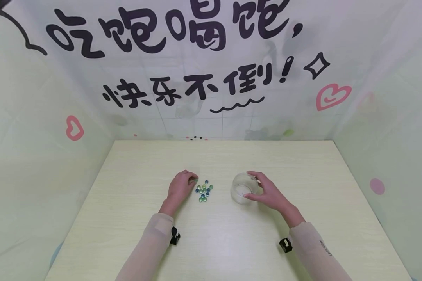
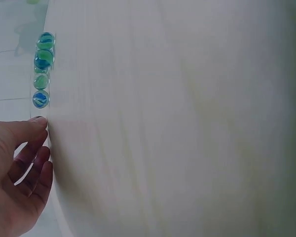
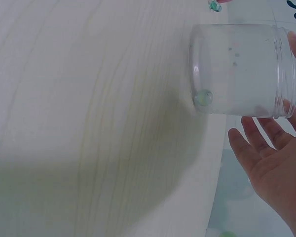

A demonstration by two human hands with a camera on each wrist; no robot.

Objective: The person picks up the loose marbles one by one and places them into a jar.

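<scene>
My left hand (image 1: 179, 188) is just left of a loose cluster of glass marbles (image 1: 204, 190), blue, green and yellowish. Between its thumb and forefinger it pinches a greenish marble (image 1: 195, 180), mostly covered by the fingertips. In the left wrist view, several striped marbles (image 2: 43, 59) line up beyond the thumb. A clear, wide-mouthed jar (image 1: 237, 192) stands upright on the table to the right of the cluster. My right hand (image 1: 270, 194) grips it near the rim, thumb on the near side and fingers behind. A pale green marble (image 3: 203, 97) shows through the jar's wall near its base.
The pale wood-grain table (image 1: 211, 242) meets a white printed curtain (image 1: 183, 121) at the back, with more curtain on both sides. A black band clip (image 1: 174, 236) hangs at the left sleeve, another clip (image 1: 285, 245) at the right sleeve.
</scene>
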